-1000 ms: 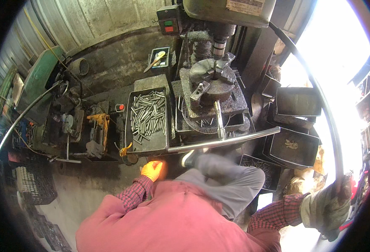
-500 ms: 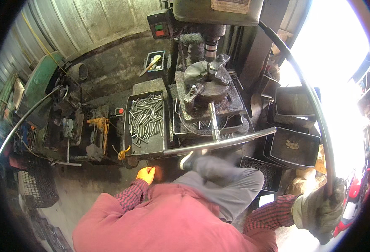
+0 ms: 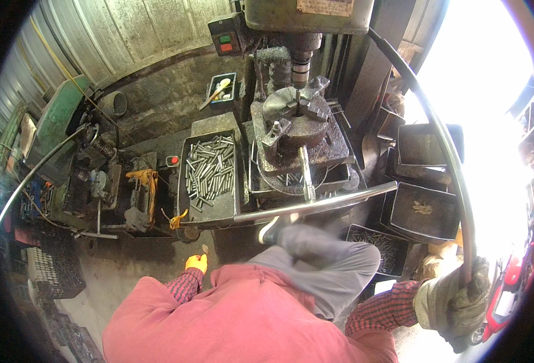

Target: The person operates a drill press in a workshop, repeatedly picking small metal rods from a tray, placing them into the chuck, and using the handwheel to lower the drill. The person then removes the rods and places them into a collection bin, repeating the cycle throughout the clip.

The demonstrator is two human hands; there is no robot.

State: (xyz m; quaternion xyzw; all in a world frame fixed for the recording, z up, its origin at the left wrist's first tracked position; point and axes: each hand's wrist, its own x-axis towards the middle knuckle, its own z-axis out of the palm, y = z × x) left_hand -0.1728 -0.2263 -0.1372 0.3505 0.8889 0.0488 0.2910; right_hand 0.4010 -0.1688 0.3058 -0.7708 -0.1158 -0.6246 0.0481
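My right hand (image 3: 458, 305), in a grey work glove, is wrapped round the lower end of a long curved metal lever (image 3: 441, 130) on the drill press (image 3: 306, 17). My left hand (image 3: 196, 262), in a yellow-orange glove, is closed beside my body, left of my lap. A small tan tip shows above it; what it is I cannot make out. Below the drill chuck (image 3: 301, 68), a thin bit points down into a round jawed chuck (image 3: 283, 105) bolted on the greasy table. A tray (image 3: 218, 213) of short metal pins (image 3: 211, 169) stands left of it.
A straight metal bar (image 3: 321, 202) crosses in front of the press. Dark bins (image 3: 430, 212) stand at the right, with a box of metal pieces (image 3: 373, 249) below. A switch box (image 3: 224, 37) hangs at the back. Another machine (image 3: 61, 130) is at the left.
My left hand has moved a little down and to the left. My right hand and the lever's lower end have shifted slightly left. The view itself has shifted a little.
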